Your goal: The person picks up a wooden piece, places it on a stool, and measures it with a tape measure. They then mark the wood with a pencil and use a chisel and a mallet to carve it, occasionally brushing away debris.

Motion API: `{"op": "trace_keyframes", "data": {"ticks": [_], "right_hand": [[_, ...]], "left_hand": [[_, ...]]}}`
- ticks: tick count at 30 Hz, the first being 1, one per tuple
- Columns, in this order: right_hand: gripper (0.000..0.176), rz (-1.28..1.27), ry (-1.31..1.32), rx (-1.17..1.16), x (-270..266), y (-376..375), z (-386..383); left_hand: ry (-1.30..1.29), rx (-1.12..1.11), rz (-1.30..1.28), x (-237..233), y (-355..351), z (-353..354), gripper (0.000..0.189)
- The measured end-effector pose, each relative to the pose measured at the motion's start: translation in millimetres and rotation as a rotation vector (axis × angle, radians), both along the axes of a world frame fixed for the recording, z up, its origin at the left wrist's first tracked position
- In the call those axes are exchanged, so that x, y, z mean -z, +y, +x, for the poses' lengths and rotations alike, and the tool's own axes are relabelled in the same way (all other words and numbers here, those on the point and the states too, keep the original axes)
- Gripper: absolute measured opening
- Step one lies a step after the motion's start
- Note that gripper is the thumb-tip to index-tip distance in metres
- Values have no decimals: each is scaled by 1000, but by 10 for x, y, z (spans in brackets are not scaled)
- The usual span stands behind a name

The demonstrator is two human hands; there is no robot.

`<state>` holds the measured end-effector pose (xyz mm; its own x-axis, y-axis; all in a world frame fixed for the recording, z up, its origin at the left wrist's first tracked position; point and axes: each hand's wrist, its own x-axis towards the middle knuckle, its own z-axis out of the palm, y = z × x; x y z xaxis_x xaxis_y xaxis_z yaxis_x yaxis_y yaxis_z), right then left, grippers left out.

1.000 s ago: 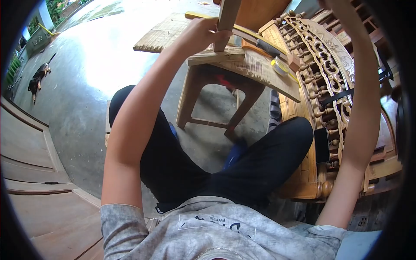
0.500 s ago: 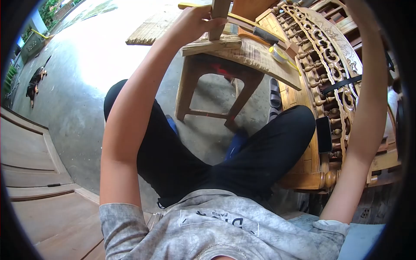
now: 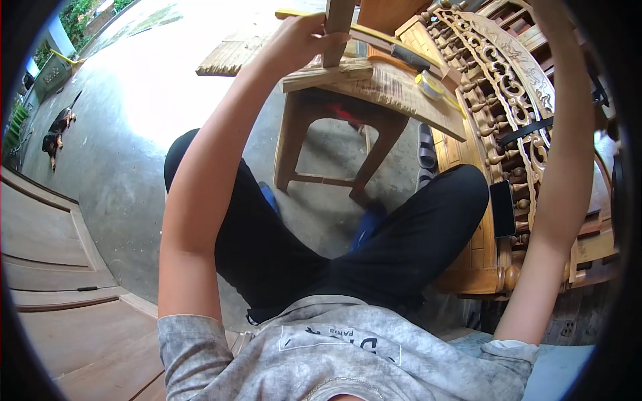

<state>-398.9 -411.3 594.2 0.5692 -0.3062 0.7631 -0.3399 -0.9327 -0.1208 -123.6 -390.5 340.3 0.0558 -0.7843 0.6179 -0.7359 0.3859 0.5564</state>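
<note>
My left hand [image 3: 302, 44] is closed round an upright wooden bar [image 3: 336, 37], with the fingertips on its near face. The bar's lower end stands by a short rough wood block [image 3: 328, 75] on a plank [image 3: 401, 93] laid over a stool [image 3: 287, 140]. My right forearm [image 3: 565, 154] reaches up along the right side, and its hand is beyond the top edge. A dark-handled tool [image 3: 409, 56] and a yellow and clear tape roll [image 3: 429, 85] lie on the plank, right of the bar.
A carved wooden bench [image 3: 468, 220] runs along the right, with a black phone [image 3: 502, 208] on it. Grey sandals [image 3: 426, 146] are on the floor beside the stool. Wooden panels [image 3: 60, 247] stand at the left, and a dark animal [image 3: 57, 134] lies on the floor far left.
The view has shifted slightly, so the stool and plank appear a little lower. My left hand keeps its hold on the bar, and my right forearm has moved slightly left in view.
</note>
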Motion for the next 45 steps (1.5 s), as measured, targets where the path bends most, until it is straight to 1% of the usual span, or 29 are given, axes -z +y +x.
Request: {"op": "trace_keyframes", "data": {"ticks": [2,4,7,8,9,10,11,13,14,15,16,18,21,23,24,25,27,28,29,30,32,33,35,37,39,40,42,43,45], "right_hand": [[59,100,-32,-125,-115,60,-111],[61,144,-224,-65,52,258,81],[66,183,-504,23,254,567,446],[69,128,-285,149,222,438,393],[72,48,-68,253,178,231,303],[75,151,178,202,142,41,223],[78,255,421,144,105,-148,145],[76,149,298,163,-120,62,47],[74,63,161,96,-59,124,109],[72,-37,28,31,-17,112,128],[70,-142,-94,-24,33,141,167],[67,-69,-207,-92,84,116,268],[64,25,-367,-184,84,112,359],[58,188,-101,46,148,137,294],[56,231,79,149,137,108,229],[54,256,275,242,126,65,153],[51,160,388,127,-26,-102,70],[51,101,244,49,-128,-15,127],[51,67,93,-7,-59,54,113],[50,24,-51,-65,34,221,151],[51,55,-184,-162,36,194,152],[52,64,-253,-210,7,179,152],[53,76,-386,-306,-62,151,154],[61,146,-185,-190,-36,110,188],[81,271,340,147,277,-33,200],[82,176,283,55,416,94,227],[72,136,294,262,82,354,159],[59,157,214,151,-158,81,138],[54,43,3,-77,-404,174,16]], "left_hand": [[40,14,-16,33,-38,20,45],[94,36,-52,72,-82,13,44],[68,35,-73,86,-79,-9,43],[56,28,-86,62,-63,4,43],[35,26,-38,33,-39,16,44],[12,20,10,-4,-12,17,46],[-25,-30,-14,2,-8,12,46],[7,3,-4,-13,-29,48,45],[31,27,7,31,-53,25,45],[82,43,-86,66,-74,6,42],[82,27,-61,65,-69,-11,42],[74,-7,-14,42,-68,-17,42],[90,19,-85,71,-66,-17,42],[6,16,-61,52,-81,-4,42],[-37,8,-49,32,-72,21,43],[-18,-22,-23,-21,12,-26,42],[54,29,-56,-33,3,2,41],[95,64,-61,32,-31,-10,40],[102,51,-56,79,-95,-1,40],[142,91,-24,53,-57,-10,36],[220,171,42,-59,75,-38,30],[134,125,-22,-62,70,-44,29],[139,119,-3,-64,77,-58,29],[115,78,-8,-36,28,-41,33],[59,1,-27,54,-64,3,40],[43,3,-28,43,-54,26,41],[16,17,-23,46,-63,22,43],[1,6,-2,52,-76,25,42],[-19,-18,17,16,-29,23,43]]}}
